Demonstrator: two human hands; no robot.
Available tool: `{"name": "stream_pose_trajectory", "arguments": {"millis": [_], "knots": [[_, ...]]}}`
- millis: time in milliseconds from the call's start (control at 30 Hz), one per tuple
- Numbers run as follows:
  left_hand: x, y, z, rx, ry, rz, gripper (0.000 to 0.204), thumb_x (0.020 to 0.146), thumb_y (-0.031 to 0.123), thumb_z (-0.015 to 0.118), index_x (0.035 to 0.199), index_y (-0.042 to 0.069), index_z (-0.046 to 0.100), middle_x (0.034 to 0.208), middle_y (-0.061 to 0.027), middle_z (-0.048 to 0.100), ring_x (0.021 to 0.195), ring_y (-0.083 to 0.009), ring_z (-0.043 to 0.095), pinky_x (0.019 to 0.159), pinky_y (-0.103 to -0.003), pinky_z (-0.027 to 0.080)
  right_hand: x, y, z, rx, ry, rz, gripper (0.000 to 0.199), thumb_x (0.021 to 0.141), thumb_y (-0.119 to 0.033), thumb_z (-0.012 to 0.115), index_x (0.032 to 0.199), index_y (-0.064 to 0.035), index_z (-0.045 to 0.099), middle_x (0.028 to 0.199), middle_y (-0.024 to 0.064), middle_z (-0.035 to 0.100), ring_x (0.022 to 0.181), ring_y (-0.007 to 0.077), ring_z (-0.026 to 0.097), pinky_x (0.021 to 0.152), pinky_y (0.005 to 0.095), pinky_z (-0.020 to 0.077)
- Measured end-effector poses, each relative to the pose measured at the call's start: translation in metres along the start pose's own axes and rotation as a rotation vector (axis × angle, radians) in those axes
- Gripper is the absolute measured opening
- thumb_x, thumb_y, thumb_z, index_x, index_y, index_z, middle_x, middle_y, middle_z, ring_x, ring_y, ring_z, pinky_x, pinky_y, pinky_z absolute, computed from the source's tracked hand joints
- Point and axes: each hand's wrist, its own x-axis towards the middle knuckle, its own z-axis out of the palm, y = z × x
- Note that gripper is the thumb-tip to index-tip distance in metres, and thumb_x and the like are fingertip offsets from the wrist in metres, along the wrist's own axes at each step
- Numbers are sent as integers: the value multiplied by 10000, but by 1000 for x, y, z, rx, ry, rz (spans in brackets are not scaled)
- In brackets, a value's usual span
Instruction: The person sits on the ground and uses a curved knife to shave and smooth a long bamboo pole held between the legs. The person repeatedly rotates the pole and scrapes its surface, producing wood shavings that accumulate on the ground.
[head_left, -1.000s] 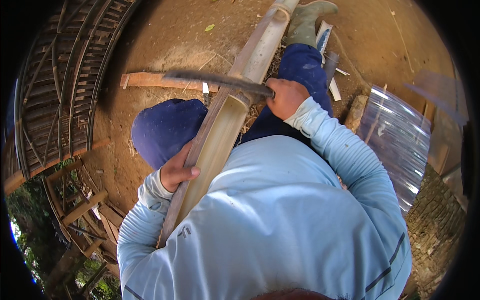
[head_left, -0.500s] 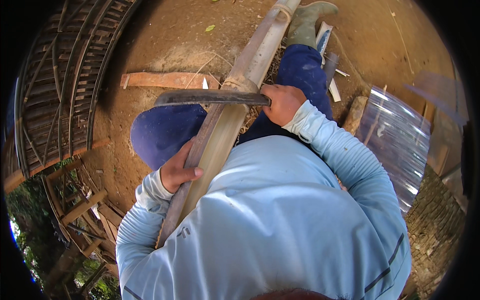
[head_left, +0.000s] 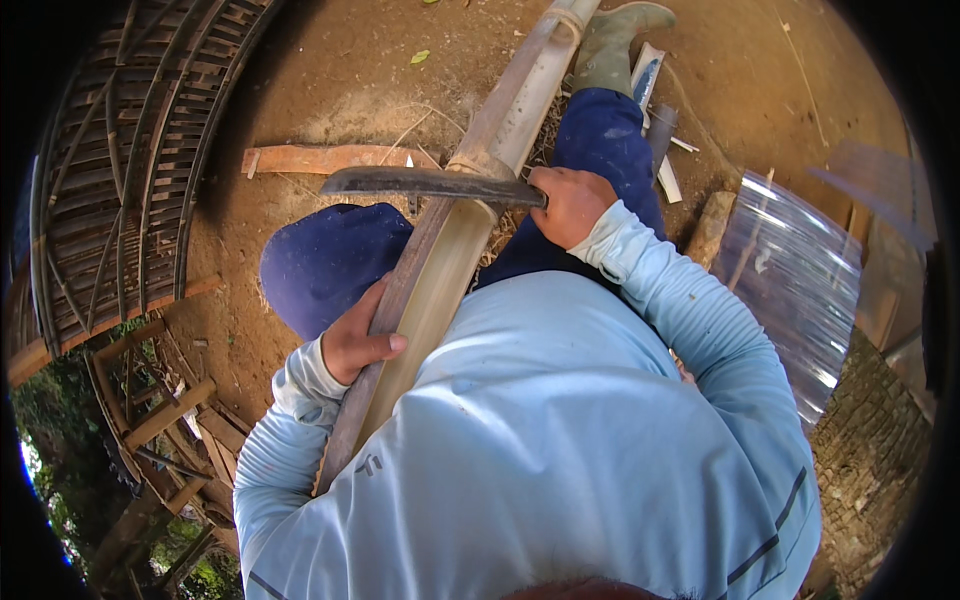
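Note:
A long split bamboo pole (head_left: 441, 262) slants across my lap, its near end under my left arm and its far end beside the boot. My left hand (head_left: 355, 340) is closed round the pole's near part, thumb on top. In my right hand (head_left: 573, 205) is the handle of a machete (head_left: 420, 183). Its dark blade lies crosswise over the bamboo, right at a raised joint, with the tip sticking out to the left. Whether the edge is sunk into the bamboo cannot be seen.
An orange-brown flat strip (head_left: 330, 159) lies on the dirt floor beyond my left knee. A rubber boot (head_left: 608, 50) is on my right foot, with pale offcuts (head_left: 669, 180) beside it. Clear corrugated sheeting (head_left: 790, 270) stands at right, a slatted bamboo frame (head_left: 125, 160) at left.
The machete has shifted slightly to the right, and its tip has swung a little farther from me. My right hand moved right with it. The left hand and bamboo stay put.

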Motion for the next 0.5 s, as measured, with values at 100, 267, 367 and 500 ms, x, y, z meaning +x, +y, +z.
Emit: {"name": "stream_pose_trajectory", "arguments": {"millis": [100, 267, 367, 500], "knots": [[0, -1, -1, 3, 1, -10, 1053, 789, 376, 758, 1552, -62, 181, 1494, -185, 420, 1389, -266, 399, 1165, -357, 279, -4, -10, -4, 53, -90, 22, 194, 813, -181, 670, 980, -86, 647, 902, 163, 692, 880, 393, 681, 766, 482, 557], [1, 3, 1, -10, 0, -3, 1041, 790, 360, 757, 1552, -59, 185, 1492, -181, 424, 1385, -266, 405, 1167, -357, 275, 3, 4, -3, -13, -57, 50, 190, 824, -181, 660, 983, -78, 641, 939, 180, 699, 886, 402, 678, 781, 486, 555], [0, 2, 1, -7, 11, -2, 1036, 791, 354, 756, 1552, -57, 187, 1490, -180, 426, 1383, -264, 406, 1168, -359, 275, 3, -5, -7, 6, -93, 12, 186, 824, -178, 658, 979, -76, 642, 936, 182, 698, 889, 402, 679, 788, 491, 553], [1, 4, 0, 13, -2, -3, 1035, 790, 349, 756, 1555, -52, 185, 1488, -181, 427, 1384, -265, 404, 1168, -362, 274, 7, 8, -7, -12, -91, 52, 193, 825, -177, 654, 991, -79, 652, 921, 180, 697, 888, 397, 681, 791, 490, 553]]}}
